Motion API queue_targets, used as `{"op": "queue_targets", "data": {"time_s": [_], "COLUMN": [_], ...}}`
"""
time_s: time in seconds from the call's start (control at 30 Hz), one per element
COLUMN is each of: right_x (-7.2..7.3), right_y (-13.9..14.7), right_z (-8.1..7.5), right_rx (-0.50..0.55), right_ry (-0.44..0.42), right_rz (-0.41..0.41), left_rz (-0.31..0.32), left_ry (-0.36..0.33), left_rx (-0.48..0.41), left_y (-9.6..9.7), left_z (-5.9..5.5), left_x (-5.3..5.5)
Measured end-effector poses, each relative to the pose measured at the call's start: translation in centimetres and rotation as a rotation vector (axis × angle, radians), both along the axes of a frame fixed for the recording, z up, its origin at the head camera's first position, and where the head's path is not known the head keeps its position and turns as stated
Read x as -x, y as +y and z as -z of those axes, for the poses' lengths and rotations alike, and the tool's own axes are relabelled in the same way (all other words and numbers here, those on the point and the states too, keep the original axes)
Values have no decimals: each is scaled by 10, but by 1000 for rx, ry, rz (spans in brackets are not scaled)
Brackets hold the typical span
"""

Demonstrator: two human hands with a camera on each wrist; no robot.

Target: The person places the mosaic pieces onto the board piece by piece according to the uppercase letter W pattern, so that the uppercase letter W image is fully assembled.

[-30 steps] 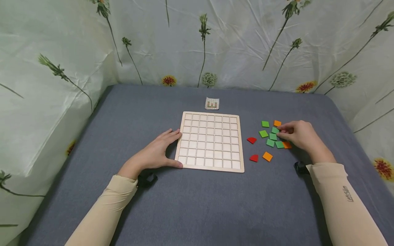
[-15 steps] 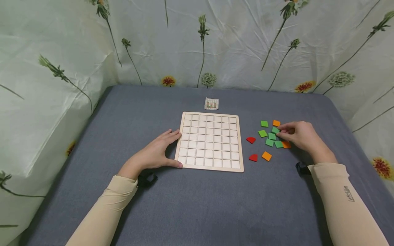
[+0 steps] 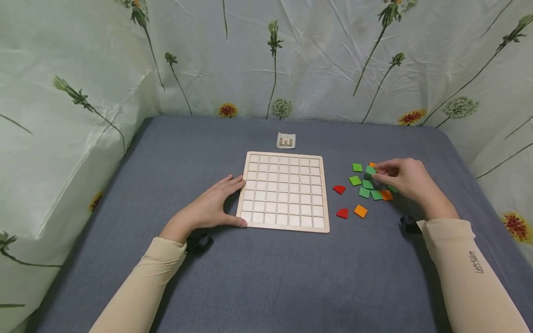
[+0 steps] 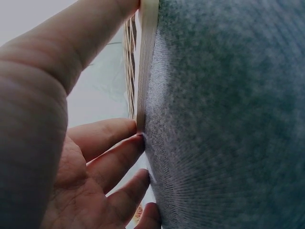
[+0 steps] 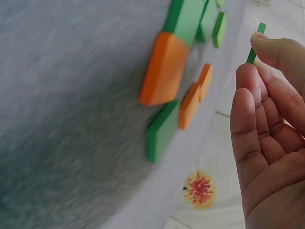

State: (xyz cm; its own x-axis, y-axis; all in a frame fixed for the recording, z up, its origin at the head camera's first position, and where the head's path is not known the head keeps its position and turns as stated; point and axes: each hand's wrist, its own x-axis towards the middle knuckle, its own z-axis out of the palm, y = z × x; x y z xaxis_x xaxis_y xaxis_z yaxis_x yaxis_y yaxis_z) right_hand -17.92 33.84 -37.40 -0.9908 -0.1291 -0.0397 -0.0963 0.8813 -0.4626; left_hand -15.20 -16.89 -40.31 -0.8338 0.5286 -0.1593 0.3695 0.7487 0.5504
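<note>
A pale wooden grid board (image 3: pixel 283 192) lies in the middle of the table in the head view. My left hand (image 3: pixel 212 206) spans its left edge, thumb at the near corner and fingertips higher up the side. In the left wrist view, the thumb and fingertips of my left hand (image 4: pixel 90 143) touch the board's edge (image 4: pixel 147 62). My right hand (image 3: pixel 410 182) pinches a green square tile (image 3: pixel 369 171) between thumb and fingers, raised above the other tiles. The right wrist view shows that tile (image 5: pixel 251 55) edge-on in my right hand (image 5: pixel 274 109).
Loose green tiles (image 3: pixel 364 192), orange tiles (image 3: pixel 360 211) and red quarter-round tiles (image 3: pixel 342 213) lie right of the board. A small card (image 3: pixel 286 140) with a printed grid pattern lies behind the board. Floral cloth (image 3: pixel 233 60) hangs around the table's back and sides.
My right hand has lifted slightly with the green tile pinched in it, showing another green tile beneath the hand. My left hand and the board have stayed put.
</note>
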Motion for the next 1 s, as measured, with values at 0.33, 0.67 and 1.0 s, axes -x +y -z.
{"op": "queue_targets", "data": {"time_s": [0.33,0.67,1.0], "right_x": [4,8,14], "right_y": [-23,-47,-68], "right_z": [-10,-15,-16], "right_rx": [13,32,53], "right_ry": [39,30,26], "right_rz": [-62,-89,-125], "left_rz": [4,5,2], "left_ry": [17,19,16], "left_rx": [-7,-10,-14], "left_y": [-1,-1,-1], "left_z": [3,1,1], "left_x": [1,1,2]}}
